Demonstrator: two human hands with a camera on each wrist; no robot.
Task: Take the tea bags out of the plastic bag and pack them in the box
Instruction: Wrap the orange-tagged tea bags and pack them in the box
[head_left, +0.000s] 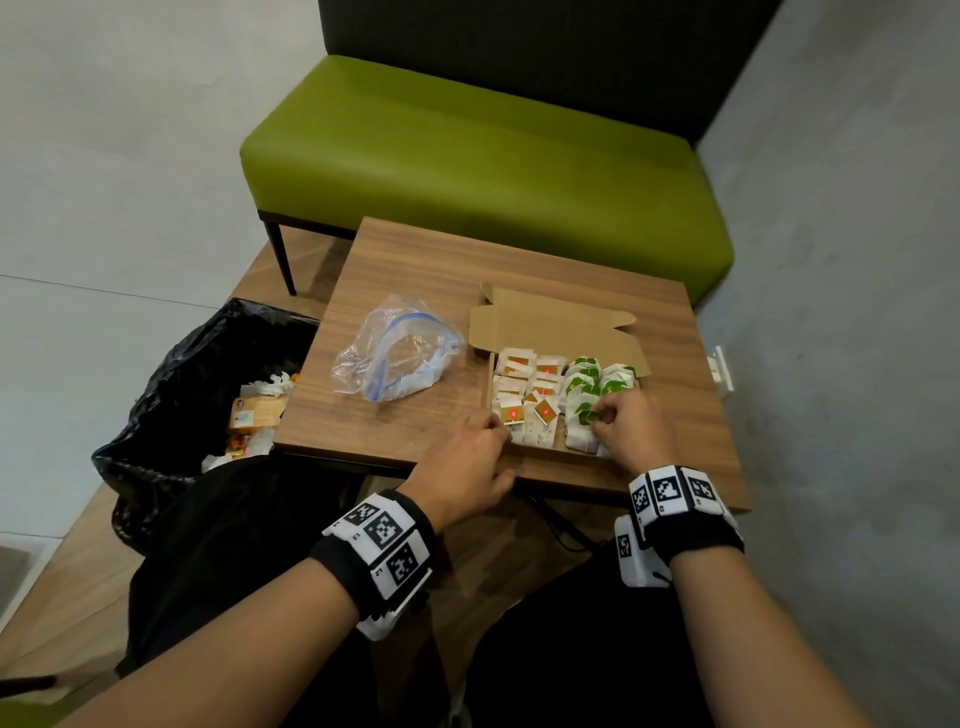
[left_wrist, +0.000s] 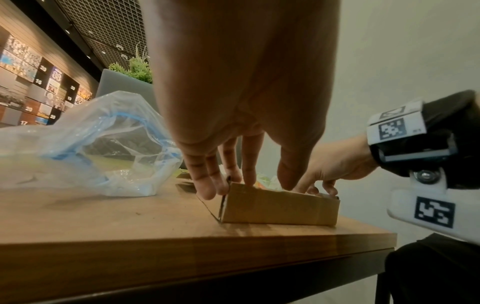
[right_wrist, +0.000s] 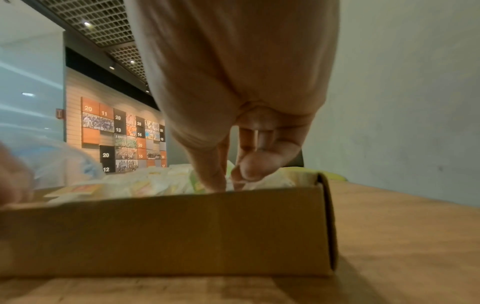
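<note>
An open brown cardboard box (head_left: 561, 322) lies on the wooden table (head_left: 405, 270), its lid folded back. Inside stand rows of tea bags, orange-tagged (head_left: 524, 395) on the left and green-tagged (head_left: 592, 382) on the right. My right hand (head_left: 602, 418) reaches into the near right part and pinches a green-tagged tea bag (head_left: 589, 415) between thumb and forefinger (right_wrist: 215, 181). My left hand (head_left: 467, 457) rests with straight fingers (left_wrist: 205, 185) at the box's (left_wrist: 280, 207) near left corner. The crumpled clear plastic bag (head_left: 395, 358) with a blue zip lies left of the box; I see no tea bags in it.
A black bin bag (head_left: 171, 374) holding rubbish stands on the floor by the table's left edge. A green bench (head_left: 483, 176) is beyond the table, and a grey wall (head_left: 841, 260) runs along the right. The box sits near the table's front edge.
</note>
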